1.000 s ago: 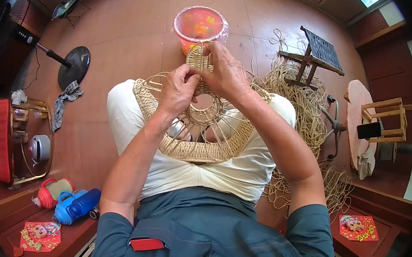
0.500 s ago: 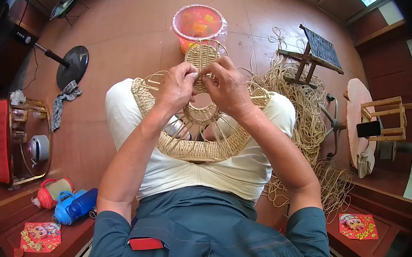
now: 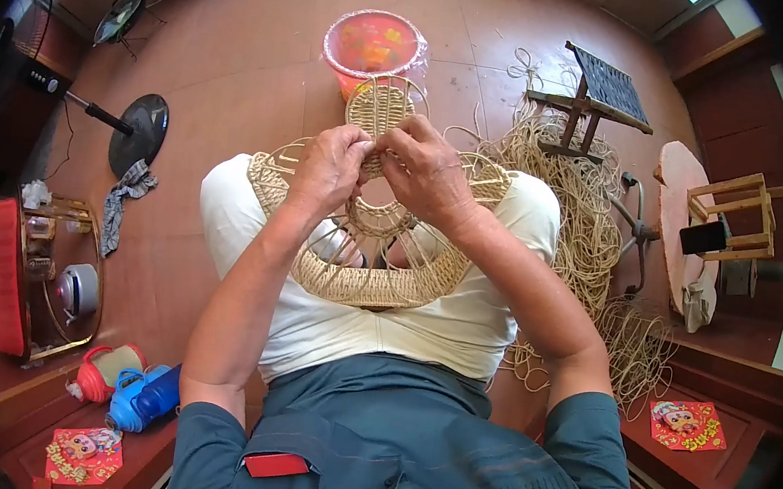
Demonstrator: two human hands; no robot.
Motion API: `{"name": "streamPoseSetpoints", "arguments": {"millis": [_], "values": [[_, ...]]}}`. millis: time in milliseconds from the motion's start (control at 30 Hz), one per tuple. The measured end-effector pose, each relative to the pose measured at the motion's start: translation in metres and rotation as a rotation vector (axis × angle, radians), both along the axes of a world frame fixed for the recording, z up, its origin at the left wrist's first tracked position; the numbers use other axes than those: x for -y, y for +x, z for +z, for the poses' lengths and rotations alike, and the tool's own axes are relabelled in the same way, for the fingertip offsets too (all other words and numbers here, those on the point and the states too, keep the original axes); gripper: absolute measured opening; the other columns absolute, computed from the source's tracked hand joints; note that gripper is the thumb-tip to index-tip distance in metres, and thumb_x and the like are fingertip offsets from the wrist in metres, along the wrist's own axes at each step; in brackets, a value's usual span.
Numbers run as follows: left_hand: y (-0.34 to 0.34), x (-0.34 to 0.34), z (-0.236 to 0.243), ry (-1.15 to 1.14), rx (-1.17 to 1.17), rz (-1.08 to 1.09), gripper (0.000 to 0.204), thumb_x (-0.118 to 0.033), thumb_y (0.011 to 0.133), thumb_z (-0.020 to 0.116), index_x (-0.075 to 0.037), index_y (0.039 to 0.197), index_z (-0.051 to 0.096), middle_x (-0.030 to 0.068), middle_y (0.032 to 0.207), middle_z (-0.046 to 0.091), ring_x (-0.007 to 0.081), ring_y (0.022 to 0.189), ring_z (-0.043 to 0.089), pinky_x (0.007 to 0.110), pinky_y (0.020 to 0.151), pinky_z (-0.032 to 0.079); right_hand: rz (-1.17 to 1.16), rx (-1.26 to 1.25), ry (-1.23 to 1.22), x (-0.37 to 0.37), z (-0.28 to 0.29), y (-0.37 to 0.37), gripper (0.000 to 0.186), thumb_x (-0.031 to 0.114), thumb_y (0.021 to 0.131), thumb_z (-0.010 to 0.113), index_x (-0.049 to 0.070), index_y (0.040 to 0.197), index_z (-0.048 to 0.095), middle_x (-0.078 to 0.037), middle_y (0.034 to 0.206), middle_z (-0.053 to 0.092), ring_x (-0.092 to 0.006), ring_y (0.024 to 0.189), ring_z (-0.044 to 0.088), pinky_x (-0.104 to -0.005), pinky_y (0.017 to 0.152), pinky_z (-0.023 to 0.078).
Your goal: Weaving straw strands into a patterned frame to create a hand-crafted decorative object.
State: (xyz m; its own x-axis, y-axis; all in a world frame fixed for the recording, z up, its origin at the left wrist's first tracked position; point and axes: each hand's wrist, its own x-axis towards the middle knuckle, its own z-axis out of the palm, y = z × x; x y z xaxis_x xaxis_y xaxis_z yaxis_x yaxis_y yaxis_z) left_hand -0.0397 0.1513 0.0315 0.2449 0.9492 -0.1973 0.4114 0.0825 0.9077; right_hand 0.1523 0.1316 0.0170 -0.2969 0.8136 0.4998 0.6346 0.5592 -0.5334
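Across my lap lies a woven straw-coloured frame, with a wide curved band, a small ring in its middle and an upright oval panel at the far end. My left hand pinches the weave at the neck between ring and panel from the left. From the right, my right hand closes its fingers on the same spot, fingertips close to the left thumb. Any single strand between the fingers is too small to make out. Bare wire-like ribs show at both sides of the band.
A red bucket wrapped in clear plastic stands just beyond the panel. On my right lies a big heap of loose cord by a folding stool. A fan base and a blue bottle are on my left.
Both hands stay at the neck of the woven frame. The right fingers have shifted slightly left and down, nearer the left hand. The view has tilted a little.
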Motion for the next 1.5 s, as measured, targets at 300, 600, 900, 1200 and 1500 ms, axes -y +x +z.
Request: {"name": "streamPoseSetpoints", "arguments": {"millis": [300,600,900,1200,1500], "values": [[-0.035,0.002,0.014,0.557,-0.504,0.147,0.023,-0.024,0.108,0.065,-0.005,0.112,0.077,0.0053,0.095,0.075,0.0203,0.088,0.072,0.038,0.079,0.058,-0.360,0.001,0.006,0.012,-0.003,0.045,0.021,0.013,0.094,0.073,0.010,0.115,0.073,-0.011,0.115,0.071,-0.0333,0.102,0.071,-0.0451,0.089,0.056],[-0.037,0.002,-0.005,0.517,-0.513,-0.064,0.014,-0.024,0.105,0.068,-0.011,0.103,0.074,0.0092,0.087,0.074,0.0324,0.089,0.069,0.046,0.089,0.048,-0.349,0.044,-0.274,0.018,-0.009,0.051,0.015,0.024,0.100,0.071,0.010,0.098,0.076,-0.009,0.091,0.075,-0.0334,0.091,0.070,-0.0479,0.087,0.049],[-0.028,0.042,-0.012,0.803,-0.576,0.049,0.006,-0.018,0.101,0.072,-0.013,0.105,0.073,0.0034,0.087,0.072,0.0266,0.083,0.062,0.042,0.081,0.041,-0.326,0.071,-0.063,0.048,-0.004,0.044,0.012,0.025,0.100,0.072,0.014,0.095,0.076,-0.004,0.092,0.070,-0.0283,0.090,0.064,-0.0436,0.083,0.043],[-0.026,0.073,-0.009,0.946,-0.626,0.098,0.008,-0.013,0.097,0.075,-0.015,0.105,0.073,-0.0010,0.082,0.068,0.0235,0.078,0.059,0.041,0.079,0.040,-0.296,0.072,-0.013,0.075,0.002,0.045,0.008,0.021,0.100,0.074,0.014,0.100,0.075,-0.003,0.091,0.068,-0.0271,0.088,0.062,-0.0414,0.085,0.042],[-0.046,0.053,0.012,0.793,-0.567,-0.039,0.014,-0.011,0.102,0.070,-0.011,0.113,0.077,0.0124,0.096,0.077,0.0357,0.089,0.068,0.046,0.084,0.050,-0.360,-0.081,0.047,0.071,0.012,0.069,0.012,0.017,0.101,0.076,0.006,0.106,0.075,-0.010,0.101,0.074,-0.0306,0.094,0.070,-0.0415,0.086,0.054]]}}
